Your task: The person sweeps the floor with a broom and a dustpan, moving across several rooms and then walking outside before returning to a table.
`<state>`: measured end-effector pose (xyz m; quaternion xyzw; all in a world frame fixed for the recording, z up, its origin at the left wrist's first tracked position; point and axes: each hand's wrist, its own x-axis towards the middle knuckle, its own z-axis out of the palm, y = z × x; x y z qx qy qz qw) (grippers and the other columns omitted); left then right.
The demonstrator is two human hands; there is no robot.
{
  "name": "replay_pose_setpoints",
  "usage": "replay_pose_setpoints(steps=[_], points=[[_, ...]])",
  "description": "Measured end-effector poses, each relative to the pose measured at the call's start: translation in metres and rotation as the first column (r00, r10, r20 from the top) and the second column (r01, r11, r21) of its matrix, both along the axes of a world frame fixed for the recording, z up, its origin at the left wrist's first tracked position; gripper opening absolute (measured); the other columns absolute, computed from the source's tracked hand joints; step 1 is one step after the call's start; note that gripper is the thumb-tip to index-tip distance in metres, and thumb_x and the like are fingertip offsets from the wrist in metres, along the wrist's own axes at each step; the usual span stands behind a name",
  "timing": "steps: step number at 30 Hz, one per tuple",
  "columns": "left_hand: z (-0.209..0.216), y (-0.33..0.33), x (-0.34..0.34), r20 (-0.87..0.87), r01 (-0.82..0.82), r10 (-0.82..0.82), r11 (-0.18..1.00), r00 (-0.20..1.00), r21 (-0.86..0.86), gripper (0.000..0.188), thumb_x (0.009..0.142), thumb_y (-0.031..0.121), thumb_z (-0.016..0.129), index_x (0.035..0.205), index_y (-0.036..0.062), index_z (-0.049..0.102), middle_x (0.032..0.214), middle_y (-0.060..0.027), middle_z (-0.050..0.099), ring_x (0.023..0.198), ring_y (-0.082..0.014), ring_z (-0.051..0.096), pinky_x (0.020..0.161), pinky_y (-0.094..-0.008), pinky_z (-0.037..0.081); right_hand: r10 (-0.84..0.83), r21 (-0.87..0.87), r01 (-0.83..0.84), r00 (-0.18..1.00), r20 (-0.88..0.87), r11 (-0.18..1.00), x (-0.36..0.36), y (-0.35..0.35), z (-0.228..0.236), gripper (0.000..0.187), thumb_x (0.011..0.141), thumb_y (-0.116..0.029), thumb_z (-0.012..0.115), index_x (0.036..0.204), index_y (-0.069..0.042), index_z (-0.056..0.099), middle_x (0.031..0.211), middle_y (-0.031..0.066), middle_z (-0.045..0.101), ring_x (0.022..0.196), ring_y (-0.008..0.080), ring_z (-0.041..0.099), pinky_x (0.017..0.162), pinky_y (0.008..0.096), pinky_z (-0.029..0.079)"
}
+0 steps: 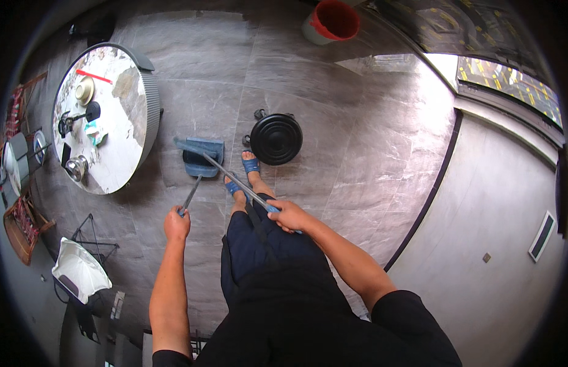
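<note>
One broom (195,147), one dustpan (201,171), one crowded patch of floor (333,202)

Two hands are at work, one tool to each. The left hand (177,224) has its fingers wrapped right round the grip of the dustpan; the right hand (288,216) is closed likewise about the shaft of the broom. The dustpan sits ahead of the sandals (251,165) and a little to the left, with the broom head across its upper part; whether bristles and pan touch cannot be told from above.

Several things could go wrong. The broom shaft slants over the left sandal, so a step forward might knock it or kick the pan. A hard push of the bristles could tip or shove the pan if the left grip slackened. The black stool (276,139) has castors and stands just beside the right sandal, so a sidestep could send it rolling.

Counted: one broom, one dustpan, two blue sandals, one stool with at least three castors showing, one bin (336,21) with a red liner, one round bench (116,159). On that bench: one red strip (94,76), one pale cup (83,88), one soft packet (94,133), one metal pot (77,166), plus dark items too small to count surely.
</note>
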<state>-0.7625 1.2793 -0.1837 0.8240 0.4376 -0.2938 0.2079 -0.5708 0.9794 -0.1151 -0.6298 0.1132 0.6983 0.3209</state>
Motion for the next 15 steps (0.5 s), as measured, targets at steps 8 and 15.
replay_pose_setpoints(steps=[8,15], points=[[-0.003,0.009,-0.024,0.023,0.048,-0.048,0.999,0.999,0.009,0.031,0.080,0.027,0.065,0.101,0.0039,0.065,0.094,-0.0223,0.065,0.089,-0.0365,0.062,0.077,-0.0431,0.049,-0.031,0.095,-0.007,0.917,0.398,0.995,-0.068,-0.030,0.048,0.056,0.087,-0.021,0.058,0.140,-0.011,0.039,0.063,0.0050,0.052,0.048,0.0128,0.048,0.050,0.0283,0.042],[0.004,0.026,-0.066,0.061,-0.080,0.092,0.981,0.994,-0.175,0.032,0.080,0.026,0.066,0.101,0.0019,0.065,0.076,-0.0151,0.068,0.076,-0.0267,0.067,0.073,-0.0358,0.050,-0.443,0.120,0.427,0.849,0.288,0.896,-0.089,-0.046,0.088,0.058,0.090,-0.017,0.057,0.142,-0.011,0.033,0.062,0.0012,0.046,0.041,0.0096,0.042,0.038,0.0246,0.035]])
